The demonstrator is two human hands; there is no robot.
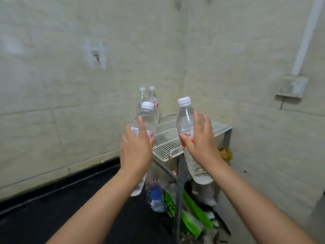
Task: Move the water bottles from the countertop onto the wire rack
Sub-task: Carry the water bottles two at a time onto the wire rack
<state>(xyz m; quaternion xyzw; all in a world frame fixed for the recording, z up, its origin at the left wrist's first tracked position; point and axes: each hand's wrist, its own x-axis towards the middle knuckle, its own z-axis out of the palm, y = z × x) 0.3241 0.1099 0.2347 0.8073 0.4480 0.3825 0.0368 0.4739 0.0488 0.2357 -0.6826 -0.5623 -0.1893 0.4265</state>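
left hand (136, 147) clamped round a clear water bottle (146, 118), right hand (199, 140) gripping a second bottle (186, 120), both held above the wire rack (167, 138), two capped bottles (151, 103) standing at its back corner, blurred bagged clutter (175, 205) underneath

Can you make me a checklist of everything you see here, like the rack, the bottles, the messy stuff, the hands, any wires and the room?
Surface: white wire rack in the corner; dark countertop at lower left.
Job's things: two capped water bottles stand upright at the rack's far left corner. One bottle in left hand and one bottle in right hand, both held up in front of the rack, not yet set down.
Clutter: plastic bags and wrappers under the rack, some green, one blue.
Grippers: left hand and right hand each wrapped round a bottle.
Cables: nothing seen.
Surroundings: pale tiled walls; white pipe at upper right.
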